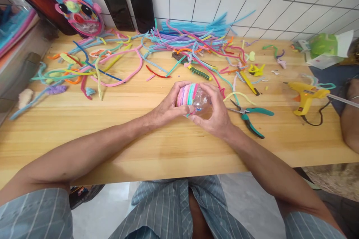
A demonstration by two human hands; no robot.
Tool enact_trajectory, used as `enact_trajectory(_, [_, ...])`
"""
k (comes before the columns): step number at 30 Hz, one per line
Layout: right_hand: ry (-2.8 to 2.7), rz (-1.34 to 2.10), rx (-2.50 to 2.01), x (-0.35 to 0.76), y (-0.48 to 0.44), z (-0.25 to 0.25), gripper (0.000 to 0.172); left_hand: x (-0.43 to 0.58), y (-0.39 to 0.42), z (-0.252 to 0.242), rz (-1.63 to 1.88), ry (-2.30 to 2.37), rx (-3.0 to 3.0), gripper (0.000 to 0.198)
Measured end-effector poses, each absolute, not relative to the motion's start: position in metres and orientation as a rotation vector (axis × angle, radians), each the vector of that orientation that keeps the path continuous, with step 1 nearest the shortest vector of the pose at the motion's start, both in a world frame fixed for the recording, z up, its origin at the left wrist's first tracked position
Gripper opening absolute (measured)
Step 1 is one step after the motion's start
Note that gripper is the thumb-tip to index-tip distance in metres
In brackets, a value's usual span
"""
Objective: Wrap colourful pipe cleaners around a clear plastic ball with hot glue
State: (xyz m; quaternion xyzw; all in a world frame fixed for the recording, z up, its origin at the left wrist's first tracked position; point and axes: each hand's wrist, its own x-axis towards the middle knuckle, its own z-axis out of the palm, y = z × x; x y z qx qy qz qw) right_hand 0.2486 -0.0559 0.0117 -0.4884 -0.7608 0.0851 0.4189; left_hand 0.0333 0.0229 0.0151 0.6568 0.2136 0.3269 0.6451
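Between both my hands, just over the wooden table, is a clear plastic bottle (201,99) with pink, lilac, white and turquoise pipe cleaners (185,95) wound around its left part. My left hand (174,104) is closed around the wrapped part, its thumb along the near side. Around the bare, see-through part curls my right hand (217,110). The fingers partly hide the bottle's two ends. Green-handled pliers (248,115) lie with spread handles just right of my right hand.
Loose pipe cleaners (112,61) and a large bundle (193,33) cover the table's back. A yellow glue gun (305,97) stands at right, near another person's arm (350,119). Two dark phones (140,2) lean on the tiled wall beside a blue-eared craft figure (81,15).
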Motion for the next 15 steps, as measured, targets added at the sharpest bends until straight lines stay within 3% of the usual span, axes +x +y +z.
enact_trajectory(15, [-1.894,0.252,-1.258,0.2477,-0.0629,0.0069,0.105,0.0325,0.0212,0.0125,0.773,0.526,1.461,0.082])
